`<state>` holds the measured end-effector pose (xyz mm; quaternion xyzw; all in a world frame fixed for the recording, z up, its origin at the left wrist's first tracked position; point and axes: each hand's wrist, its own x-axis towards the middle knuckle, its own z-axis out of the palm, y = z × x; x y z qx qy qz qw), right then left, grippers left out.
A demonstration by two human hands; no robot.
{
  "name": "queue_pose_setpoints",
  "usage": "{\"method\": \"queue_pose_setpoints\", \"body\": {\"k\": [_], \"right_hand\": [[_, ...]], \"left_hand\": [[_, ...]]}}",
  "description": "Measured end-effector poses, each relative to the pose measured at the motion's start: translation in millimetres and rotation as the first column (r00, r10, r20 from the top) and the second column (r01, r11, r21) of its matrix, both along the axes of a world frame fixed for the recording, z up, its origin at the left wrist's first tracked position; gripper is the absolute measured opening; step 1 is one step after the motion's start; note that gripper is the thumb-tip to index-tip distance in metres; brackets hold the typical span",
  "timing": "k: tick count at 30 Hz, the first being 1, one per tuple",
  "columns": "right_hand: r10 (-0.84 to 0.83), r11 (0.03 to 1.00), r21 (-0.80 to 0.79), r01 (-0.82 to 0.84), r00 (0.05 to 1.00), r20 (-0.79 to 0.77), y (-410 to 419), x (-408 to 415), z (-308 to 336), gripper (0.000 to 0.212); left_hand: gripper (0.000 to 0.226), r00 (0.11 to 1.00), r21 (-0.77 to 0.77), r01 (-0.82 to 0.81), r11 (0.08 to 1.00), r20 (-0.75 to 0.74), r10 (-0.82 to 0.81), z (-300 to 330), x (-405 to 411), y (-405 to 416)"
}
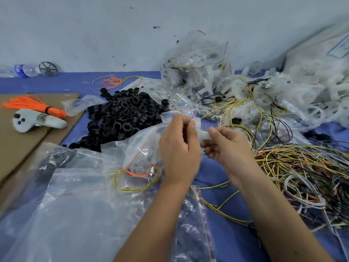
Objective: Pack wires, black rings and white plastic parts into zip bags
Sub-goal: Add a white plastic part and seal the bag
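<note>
My left hand (179, 146) pinches the open mouth of a clear zip bag (143, 154) that hangs down to the left. Inside the bag lie a yellow wire loop and an orange wire. My right hand (224, 144) grips a white plastic part (204, 134) right at the bag's mouth, touching the left hand's fingers. A pile of black rings (124, 118) lies just behind the bag. A tangle of loose wires (302, 173) spreads to the right. White plastic parts (294, 95) are heaped at the back right.
Empty zip bags (75, 205) lie at the front left on the blue cloth. A cardboard sheet (24, 140) at the left carries an orange wire bundle (35, 106) and a white controller (35, 121). Filled bags (194, 72) stack against the wall; a water bottle (26, 69) lies far left.
</note>
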<state>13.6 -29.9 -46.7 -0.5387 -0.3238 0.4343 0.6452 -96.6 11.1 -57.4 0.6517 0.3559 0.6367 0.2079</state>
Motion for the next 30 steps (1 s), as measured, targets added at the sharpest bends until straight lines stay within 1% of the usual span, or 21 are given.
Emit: {"method": "queue_pose_setpoints", "body": {"k": [3, 5, 6, 7, 10, 12, 14, 16, 18, 19, 20, 21, 22, 23, 24, 25, 27, 29, 30], "right_hand": [[0.030, 0.999, -0.018, -0.027, 0.982, 0.186, 0.0, 1.7, -2.3, 0.023], [0.038, 0.999, -0.003, -0.039, 0.950, 0.311, 0.0, 2.7, -4.2, 0.025], [0.063, 0.997, 0.014, -0.072, 0.935, 0.348, -0.5, 1.8, -4.7, 0.027], [0.102, 0.992, 0.037, -0.122, 0.930, 0.353, -0.9, 0.1, -5.4, 0.029], [0.256, 0.956, 0.084, -0.282, 0.938, 0.233, -2.6, 1.0, -6.3, 0.028], [0.316, 0.934, 0.114, -0.339, 0.931, 0.182, -4.1, 3.9, -4.6, 0.024], [0.306, 0.932, 0.143, -0.333, 0.935, 0.180, -4.1, 5.5, -5.6, 0.024], [0.283, 0.940, 0.156, -0.303, 0.949, 0.136, -4.2, 2.5, -5.9, 0.026], [0.239, 0.959, 0.145, -0.243, 0.970, 0.044, -2.8, -0.2, -8.8, 0.029], [0.196, 0.973, 0.130, -0.192, 0.980, -0.020, -2.0, -0.2, -9.6, 0.022], [0.163, 0.982, 0.111, -0.152, 0.982, -0.092, -1.6, 0.8, -9.5, 0.009], [0.140, 0.987, 0.104, -0.126, 0.979, -0.145, -1.1, 2.0, -10.1, 0.007], [0.151, 0.986, 0.098, -0.135, 0.974, -0.171, -1.0, 2.4, -10.4, 0.015], [0.186, 0.980, 0.102, -0.170, 0.967, -0.175, -1.2, 2.1, -10.6, 0.016], [0.212, 0.975, 0.095, -0.199, 0.965, -0.156, -1.4, 0.2, -9.9, 0.012], [0.238, 0.970, 0.084, -0.230, 0.966, -0.105, -2.1, -2.3, -8.8, 0.011], [0.251, 0.966, 0.048, -0.255, 0.965, 0.072, -3.8, -6.4, -6.9, 0.021], [0.243, 0.963, 0.044, -0.264, 0.931, 0.273, -4.7, -8.7, -6.8, 0.020], [0.245, 0.959, 0.053, -0.279, 0.908, 0.340, -5.8, -10.1, -7.3, 0.019]], "left_hand": [[0.013, 0.992, 0.103, -0.074, 0.992, -0.099, 0.084, 3.0, -2.5, 0.2], [0.012, 0.981, 0.169, -0.100, 0.981, -0.148, 0.126, 4.6, -3.2, -1.0], [0.012, 0.978, 0.196, -0.093, 0.976, -0.169, 0.127, 5.1, -2.2, -2.8], [0.011, 0.974, 0.219, -0.077, 0.973, -0.190, 0.120, 5.5, -0.8, -5.2], [0.008, 0.966, 0.301, -0.026, 0.953, -0.238, 0.101, 6.0, 4.2, -11.5], [0.007, 0.965, 0.346, 0.004, 0.938, -0.248, 0.087, 6.4, 5.7, -12.5], [0.007, 0.964, 0.368, 0.029, 0.929, -0.255, 0.071, 7.2, 6.6, -12.8], [0.008, 0.964, 0.367, 0.049, 0.929, -0.262, 0.052, 7.7, 8.4, -14.9], [0.009, 0.963, 0.346, 0.078, 0.935, -0.268, 0.019, 7.9, 10.2, -17.8], [0.008, 0.962, 0.330, 0.094, 0.939, -0.272, 0.000, 7.6, 10.9, -18.6], [0.007, 0.962, 0.312, 0.102, 0.945, -0.275, -0.013, 7.2, 11.4, -19.2], [0.005, 0.962, 0.296, 0.097, 0.950, -0.271, -0.014, 6.9, 11.6, -19.6], [0.005, 0.965, 0.287, 0.081, 0.955, -0.261, -0.004, 6.9, 11.4, -19.7], [0.005, 0.970, 0.282, 0.057, 0.958, -0.243, 0.013, 7.1, 11.1, -19.3], [0.006, 0.975, 0.281, 0.029, 0.959, -0.221, 0.035, 7.4, 10.6, -19.0], [0.007, 0.978, 0.279, -0.003, 0.960, -0.198, 0.061, 8.0, 10.2, -18.4], [0.010, 0.979, 0.265, -0.052, 0.963, -0.174, 0.101, 8.1, 10.4, -17.2], [0.011, 0.980, 0.243, -0.045, 0.969, -0.180, 0.091, 5.7, 12.1, -17.5], [0.012, 0.980, 0.229, -0.022, 0.973, -0.187, 0.066, 4.4, 13.1, -18.5]]}}
